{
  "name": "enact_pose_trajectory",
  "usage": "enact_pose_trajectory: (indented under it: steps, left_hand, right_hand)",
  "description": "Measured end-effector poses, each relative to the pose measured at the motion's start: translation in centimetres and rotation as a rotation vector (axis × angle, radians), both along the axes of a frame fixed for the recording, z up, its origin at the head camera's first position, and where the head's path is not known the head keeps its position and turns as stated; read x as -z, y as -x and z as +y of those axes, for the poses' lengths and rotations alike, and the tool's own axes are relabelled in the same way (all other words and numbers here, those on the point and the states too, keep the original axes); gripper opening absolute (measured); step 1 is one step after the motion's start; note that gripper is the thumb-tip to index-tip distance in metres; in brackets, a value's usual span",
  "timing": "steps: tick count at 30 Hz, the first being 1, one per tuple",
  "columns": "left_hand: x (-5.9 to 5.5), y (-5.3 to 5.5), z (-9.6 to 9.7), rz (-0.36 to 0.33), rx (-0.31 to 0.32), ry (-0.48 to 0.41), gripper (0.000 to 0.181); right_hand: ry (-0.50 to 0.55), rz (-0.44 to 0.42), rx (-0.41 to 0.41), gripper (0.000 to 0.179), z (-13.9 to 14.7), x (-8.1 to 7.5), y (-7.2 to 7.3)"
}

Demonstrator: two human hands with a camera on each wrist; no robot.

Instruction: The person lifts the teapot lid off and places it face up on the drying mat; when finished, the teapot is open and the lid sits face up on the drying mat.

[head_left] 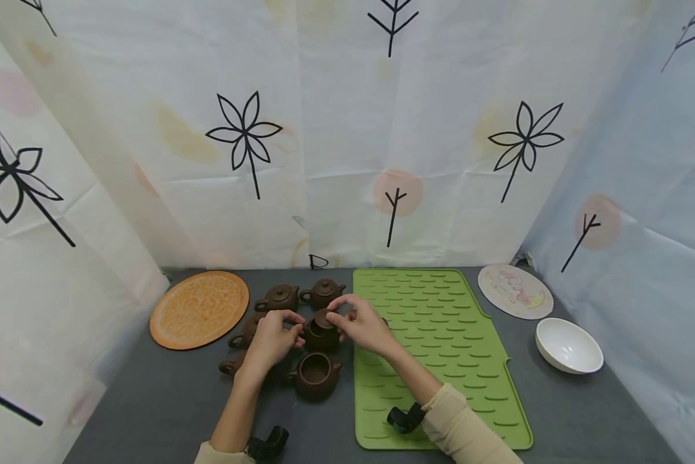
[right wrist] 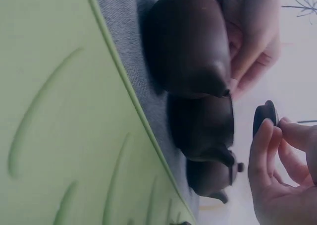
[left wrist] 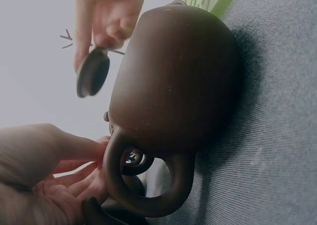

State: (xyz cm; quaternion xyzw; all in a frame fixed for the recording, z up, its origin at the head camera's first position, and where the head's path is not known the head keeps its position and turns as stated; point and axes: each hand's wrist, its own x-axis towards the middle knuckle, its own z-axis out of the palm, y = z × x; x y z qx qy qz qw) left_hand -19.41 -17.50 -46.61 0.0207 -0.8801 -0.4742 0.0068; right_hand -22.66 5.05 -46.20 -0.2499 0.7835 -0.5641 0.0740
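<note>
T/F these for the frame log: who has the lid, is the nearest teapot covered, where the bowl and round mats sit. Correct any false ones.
1. The right hand pinches a teapot lid. True.
2. The nearest teapot has its lid on. False: the nearest teapot's top is open.
3. The white bowl stands right of the green mat. True.
4. The orange round mat lies on the green mat. False: it lies on the gray table, left of the teapots.

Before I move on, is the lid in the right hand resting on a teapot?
No, the right hand holds the lid up, apart from the teapots.
</note>
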Motion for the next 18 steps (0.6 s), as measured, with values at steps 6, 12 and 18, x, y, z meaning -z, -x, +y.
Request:
enact_pose_trajectory:
  steps: [6,12,18]
  left_hand:
    - [0.2,0.0,0.0,0.016,-0.004,0.014,0.011]
    - [0.4,0.2,0.1,0.014,-0.003,0.012,0.011]
    - [0.5,0.2,0.0,0.009,0.007,0.017,0.011]
  right_hand:
    - [0.06,-0.044,-0.006,0.027,1.6,-0.7,-0.5]
    - [0.06,-0.066,0.003,0.029,4.2,-1.0,-0.8]
    - [0.129,-0.119,0.042,0.033,6.7,-1.2,-0.8]
